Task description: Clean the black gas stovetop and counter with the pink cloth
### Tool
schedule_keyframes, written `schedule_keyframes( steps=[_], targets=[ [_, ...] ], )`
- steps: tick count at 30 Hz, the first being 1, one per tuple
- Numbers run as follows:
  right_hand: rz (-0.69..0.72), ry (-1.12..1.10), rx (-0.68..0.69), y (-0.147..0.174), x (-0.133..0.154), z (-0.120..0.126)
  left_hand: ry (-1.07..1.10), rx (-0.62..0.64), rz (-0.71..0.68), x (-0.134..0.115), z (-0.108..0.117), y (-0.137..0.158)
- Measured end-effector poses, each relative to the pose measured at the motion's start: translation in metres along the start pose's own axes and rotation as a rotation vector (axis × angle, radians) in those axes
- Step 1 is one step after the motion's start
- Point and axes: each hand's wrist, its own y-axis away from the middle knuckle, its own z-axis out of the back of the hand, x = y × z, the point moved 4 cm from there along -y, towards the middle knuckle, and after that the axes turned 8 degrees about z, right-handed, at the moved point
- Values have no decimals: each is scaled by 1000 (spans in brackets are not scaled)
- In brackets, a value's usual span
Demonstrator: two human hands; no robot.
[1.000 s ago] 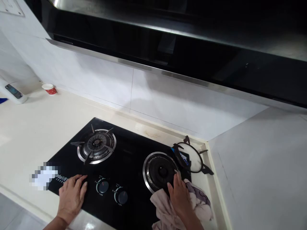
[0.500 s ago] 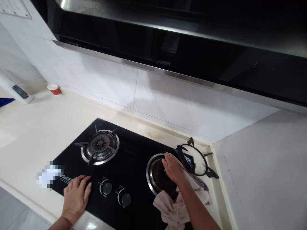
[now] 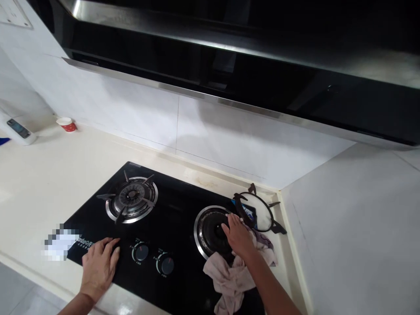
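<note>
My right hand (image 3: pixel 240 235) presses a pinkish cloth (image 3: pixel 226 275) against the right side of the right burner (image 3: pixel 210 232), its fingers close together over the fabric. The cloth trails in loose folds toward the front of the black glass gas stove (image 3: pixel 183 245). Left of the two control knobs (image 3: pixel 141 252), my left hand (image 3: pixel 99 264) lies on the stove's front edge, fingers stretched out and holding nothing. A black pan support (image 3: pixel 272 214) sits off its burner at the back right, partly over a blue and dark packet (image 3: pixel 250 214).
The left burner (image 3: pixel 131 197) has its pan support in place. A range hood (image 3: pixel 210 65) hangs low above the stove. A red and white paper cup (image 3: pixel 68 124) and a white device with a small screen (image 3: pixel 19 129) stand on the left counter. Walls border the back and right.
My right hand has moved with the cloth a little to the right and toward me across the burner. My left hand stays in place, while the whole view has shifted slightly.
</note>
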Motion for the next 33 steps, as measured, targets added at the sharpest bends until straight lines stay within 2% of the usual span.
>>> schedule_keyframes(
  steps=[4,10,14,16,18,21,24,26,30,33],
  targets=[
    [-66,62,-19,51,6,2,-13,3,0,-3,0,0],
    [-98,87,-42,112,51,3,-46,12,-9,-5,0,-1],
    [15,-28,16,130,75,16,-59,-1,-34,-5,0,0],
    [39,-55,23,134,74,28,-62,-8,-40,-5,0,0],
    [-9,-23,-5,138,65,38,-63,-10,-39,-6,1,-1],
    [-49,34,-27,144,52,37,-67,-7,-36,-7,1,-2],
    [-49,104,-23,140,40,26,-76,-2,-45,-6,0,-2],
    [-85,174,-14,126,27,23,-78,-1,-52,-5,-1,-1],
    [-126,268,60,76,-1,33,-92,-6,-47,-4,-1,-1],
    [-110,274,110,51,-9,44,-98,7,-40,-6,0,-1]
  ],
)
